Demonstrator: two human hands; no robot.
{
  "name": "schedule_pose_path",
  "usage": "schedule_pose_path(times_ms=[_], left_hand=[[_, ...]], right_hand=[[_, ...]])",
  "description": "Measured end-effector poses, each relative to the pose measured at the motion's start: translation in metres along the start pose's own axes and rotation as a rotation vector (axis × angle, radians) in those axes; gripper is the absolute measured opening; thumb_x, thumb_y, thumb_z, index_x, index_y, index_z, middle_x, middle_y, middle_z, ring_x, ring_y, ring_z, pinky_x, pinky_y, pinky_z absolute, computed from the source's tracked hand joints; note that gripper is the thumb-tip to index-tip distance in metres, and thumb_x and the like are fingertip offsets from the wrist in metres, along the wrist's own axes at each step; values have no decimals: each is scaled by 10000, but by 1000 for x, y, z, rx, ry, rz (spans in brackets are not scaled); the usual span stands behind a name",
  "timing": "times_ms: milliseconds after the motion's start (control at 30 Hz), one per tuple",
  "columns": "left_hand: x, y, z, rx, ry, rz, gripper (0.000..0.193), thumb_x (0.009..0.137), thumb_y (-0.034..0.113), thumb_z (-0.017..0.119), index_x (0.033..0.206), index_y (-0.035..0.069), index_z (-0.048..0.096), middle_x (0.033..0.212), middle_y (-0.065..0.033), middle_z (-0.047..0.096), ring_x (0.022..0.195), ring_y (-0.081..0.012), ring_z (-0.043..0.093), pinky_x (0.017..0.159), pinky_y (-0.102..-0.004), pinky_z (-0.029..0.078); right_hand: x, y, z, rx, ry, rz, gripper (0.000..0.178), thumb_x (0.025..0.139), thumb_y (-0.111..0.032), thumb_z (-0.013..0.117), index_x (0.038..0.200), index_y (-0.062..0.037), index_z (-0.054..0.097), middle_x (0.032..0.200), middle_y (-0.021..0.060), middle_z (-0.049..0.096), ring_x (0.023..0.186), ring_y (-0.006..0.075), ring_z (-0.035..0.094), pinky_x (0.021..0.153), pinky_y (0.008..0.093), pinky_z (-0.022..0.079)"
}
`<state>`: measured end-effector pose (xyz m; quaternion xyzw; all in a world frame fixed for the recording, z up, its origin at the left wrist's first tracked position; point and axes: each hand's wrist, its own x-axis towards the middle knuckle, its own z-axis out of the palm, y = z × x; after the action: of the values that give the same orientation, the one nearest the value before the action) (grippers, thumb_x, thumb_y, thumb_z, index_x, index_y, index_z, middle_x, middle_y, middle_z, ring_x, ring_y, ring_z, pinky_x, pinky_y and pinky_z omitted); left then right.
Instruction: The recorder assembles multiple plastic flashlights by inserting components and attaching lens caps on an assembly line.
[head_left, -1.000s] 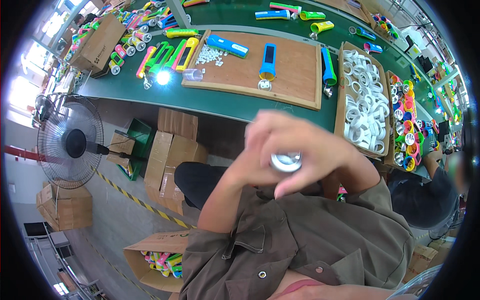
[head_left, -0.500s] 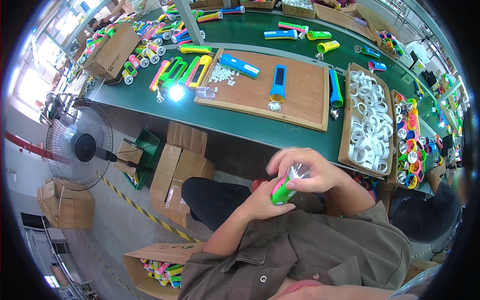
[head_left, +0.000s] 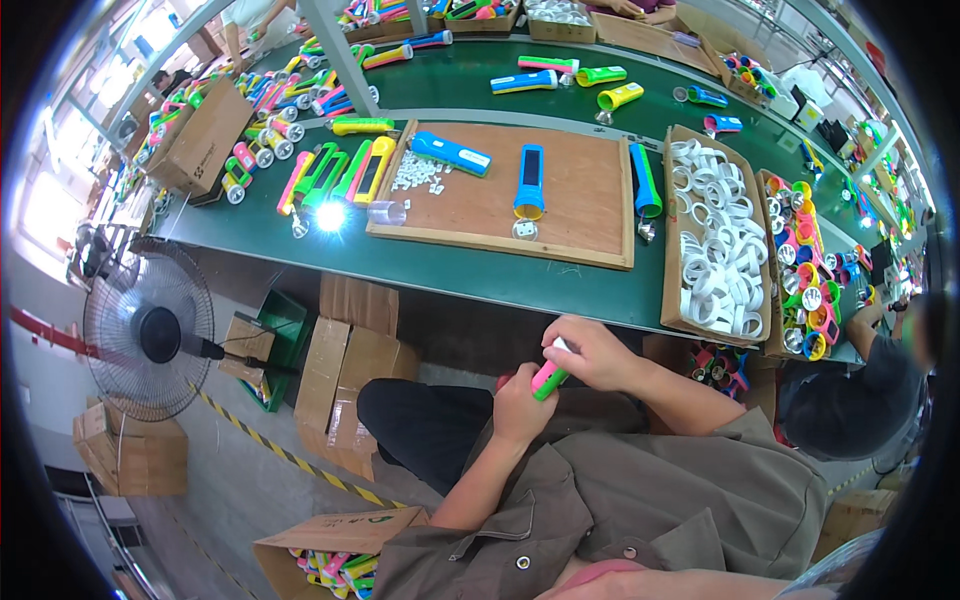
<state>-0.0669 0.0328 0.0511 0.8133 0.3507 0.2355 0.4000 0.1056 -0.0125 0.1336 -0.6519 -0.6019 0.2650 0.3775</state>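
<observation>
A pink and green flashlight [head_left: 547, 381] is in my two hands, held tilted above my lap. My left hand [head_left: 519, 408] wraps round its body. My right hand [head_left: 588, 354] closes over its upper end, where a bit of white shows between the fingers; the rest of that end is hidden. On the table, the wooden-framed board [head_left: 590, 190] bears a blue flashlight [head_left: 452, 154], a blue and yellow flashlight [head_left: 530, 182] with its reflector hanging out, and a pile of small white parts [head_left: 414, 173]. A clear plastic cup [head_left: 386, 213] lies at the board's left corner.
To the right stand a box of white rings [head_left: 722, 240] and a box of flashlight bodies [head_left: 800, 270]. A lit flashlight bulb [head_left: 329, 215] shines at left. A floor fan [head_left: 160, 333] and an open carton of flashlights [head_left: 330, 540] are at lower left. A co-worker [head_left: 850, 400] sits at right.
The flashlight has turned upright, and its clear reflector no longer shows. My right hand has moved from beside that end to closing over it. The whole view has shifted slightly.
</observation>
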Motion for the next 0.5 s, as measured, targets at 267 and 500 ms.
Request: schedule_pose_path(times_ms=[267, 500], left_hand=[[-24, -31, -62, -800, -223, -104, 574, 811, 23, 731, 1307, 5, 444, 1255, -128, 541, 1153, -213, 565, 990, -356, 463], [-53, -46, -87, -681, -154, -246, 363, 851, 40, 712, 1169, -1, 543, 1064, -93, 632, 957, -150, 635, 853, -290, 520]], right_hand=[[42, -38, -101, 58, -195, 293, 286, 847, -333, 725, 971, -80, 677, 831, 42, 664, 776, 146, 632, 704, 319, 507], [249, -52, -194, -195, 403, 86, 517, 873, -488, 685, 1168, -72, 599, 883, 62, 623, 593, 107, 564, 461, 253, 456]])
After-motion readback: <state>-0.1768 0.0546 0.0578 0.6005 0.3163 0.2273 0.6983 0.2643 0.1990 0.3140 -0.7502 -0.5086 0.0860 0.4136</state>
